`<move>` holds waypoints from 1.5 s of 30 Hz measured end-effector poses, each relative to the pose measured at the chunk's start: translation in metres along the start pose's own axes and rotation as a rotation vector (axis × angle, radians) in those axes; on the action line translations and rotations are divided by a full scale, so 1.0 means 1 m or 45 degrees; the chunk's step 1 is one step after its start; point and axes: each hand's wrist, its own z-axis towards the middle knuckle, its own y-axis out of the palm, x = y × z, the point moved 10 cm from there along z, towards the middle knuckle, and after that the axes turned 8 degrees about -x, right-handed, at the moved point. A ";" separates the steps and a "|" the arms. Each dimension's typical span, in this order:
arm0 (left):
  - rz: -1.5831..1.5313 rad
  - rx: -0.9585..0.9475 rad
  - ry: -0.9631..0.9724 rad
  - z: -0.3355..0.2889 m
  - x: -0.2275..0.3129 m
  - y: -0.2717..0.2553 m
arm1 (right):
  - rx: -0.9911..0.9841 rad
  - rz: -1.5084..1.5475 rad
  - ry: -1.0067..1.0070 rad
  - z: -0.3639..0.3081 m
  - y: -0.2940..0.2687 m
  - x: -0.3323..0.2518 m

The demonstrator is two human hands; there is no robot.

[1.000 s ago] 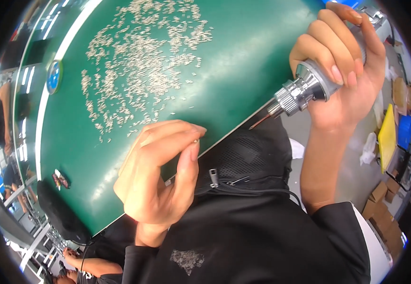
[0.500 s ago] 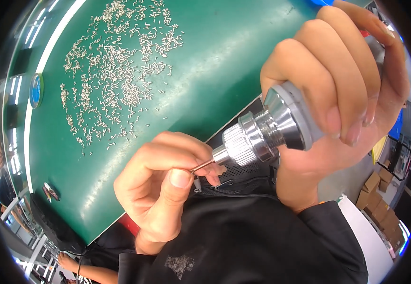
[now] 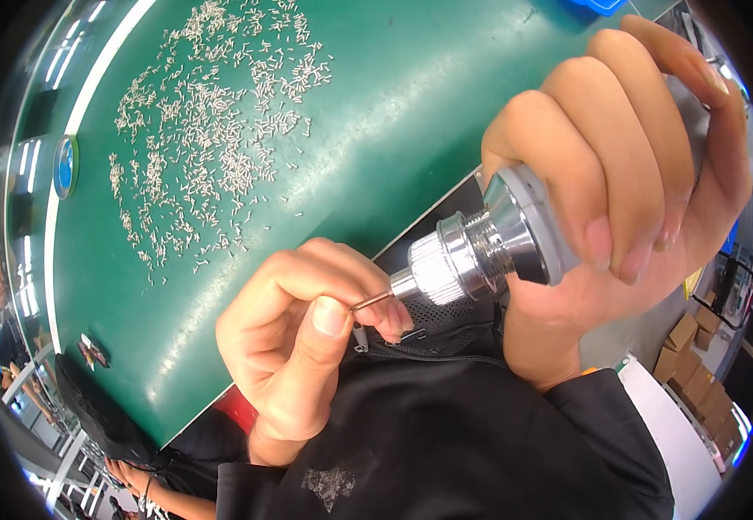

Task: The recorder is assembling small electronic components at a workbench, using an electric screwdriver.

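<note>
Holding a power screwdriver point(image 3: 480, 247) just right of the frame's centre, the person's right hand point(image 3: 610, 178) has its fingers curled round the grey body. The tool slants down to the left: a bright chrome cone, a threaded neck, a ribbed ring point(image 3: 437, 267) and a narrow sleeve, from which a thin coppery bit point(image 3: 373, 301) sticks out. At that tip, near the middle of the picture, the left hand point(image 3: 290, 347) pinches with thumb and forefinger; I can't make out what, if anything, sits between them, since the thumb covers the spot. Much of the screwdriver's back end is lost behind the right palm and fingers. Small silvery pins point(image 3: 220, 152) lie strewn over the green tabletop point(image 3: 368, 130) at upper left, too tiny to tell their ends. A blue container point(image 3: 600, 5) is cut off by the top edge.
</note>
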 end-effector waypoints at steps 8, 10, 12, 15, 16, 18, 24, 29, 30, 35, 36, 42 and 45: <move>-0.036 0.064 -0.121 -0.001 -0.008 -0.002 | -0.057 -0.136 0.076 -0.001 -0.001 -0.002; 0.032 0.095 -0.084 -0.003 -0.006 -0.001 | -0.081 -0.133 0.098 -0.002 -0.001 -0.001; 0.102 0.129 -0.047 -0.004 -0.004 0.000 | -0.033 -0.124 0.049 -0.003 -0.003 -0.003; 0.751 0.176 0.160 -0.006 0.017 0.003 | -0.001 -0.060 -0.062 -0.006 -0.005 -0.004; 0.750 0.176 0.160 -0.006 0.016 0.003 | 0.000 -0.061 -0.061 -0.006 -0.005 -0.003; 0.843 0.172 0.199 -0.006 0.018 0.006 | 0.038 -0.018 -0.094 -0.007 -0.006 -0.004; 0.871 0.152 0.268 -0.006 0.021 0.013 | 0.096 0.065 -0.093 -0.007 -0.009 -0.007; 1.036 0.030 0.266 -0.005 0.024 0.018 | 0.046 0.089 -0.019 -0.010 -0.020 -0.008; 1.036 0.003 0.237 -0.003 0.023 0.018 | -0.007 0.101 0.040 -0.007 -0.020 -0.006; 1.136 -0.013 0.232 0.009 0.027 0.021 | 0.235 0.068 -0.136 -0.009 -0.030 -0.010; 1.123 0.053 0.209 0.008 0.031 0.017 | 0.108 0.093 -0.123 -0.001 -0.021 -0.007; 1.419 0.247 0.295 0.003 0.069 -0.012 | 0.221 -0.086 -0.185 0.001 -0.041 -0.020; 1.717 0.088 0.254 0.015 0.089 -0.014 | 0.372 -0.024 -0.218 0.000 -0.058 -0.014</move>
